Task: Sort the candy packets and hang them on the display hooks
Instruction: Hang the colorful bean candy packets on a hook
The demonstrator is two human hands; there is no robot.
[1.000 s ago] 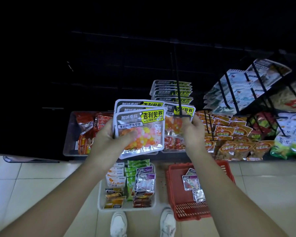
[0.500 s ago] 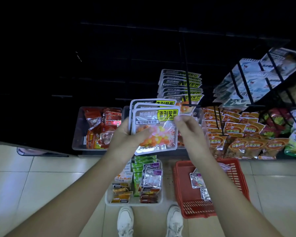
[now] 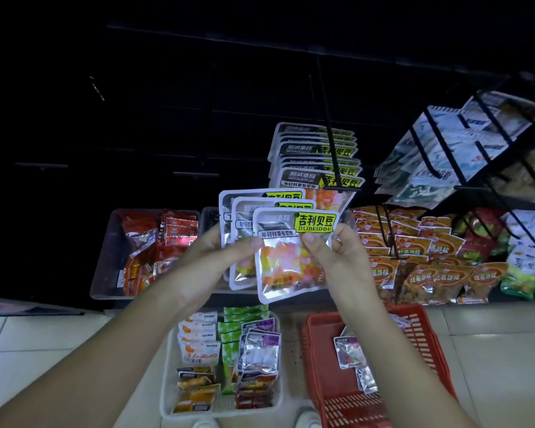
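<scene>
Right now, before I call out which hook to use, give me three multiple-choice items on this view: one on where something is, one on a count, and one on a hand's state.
1. Where is the red basket?
A. on the floor, right of the white tray
B. hung on a hook
C. on the top shelf

2. How many jelly bean packets are fanned in the left hand?
A. two
B. three
C. five

3. What is the right hand doing?
A. hanging idle
B. reaching into the basket
C. pinching the front packet

Answers:
1 A: it sits on the floor tiles beside the tray.
2 B: three yellow labels overlap in the fan.
3 C: its thumb and fingers clamp that packet's right side.
</scene>
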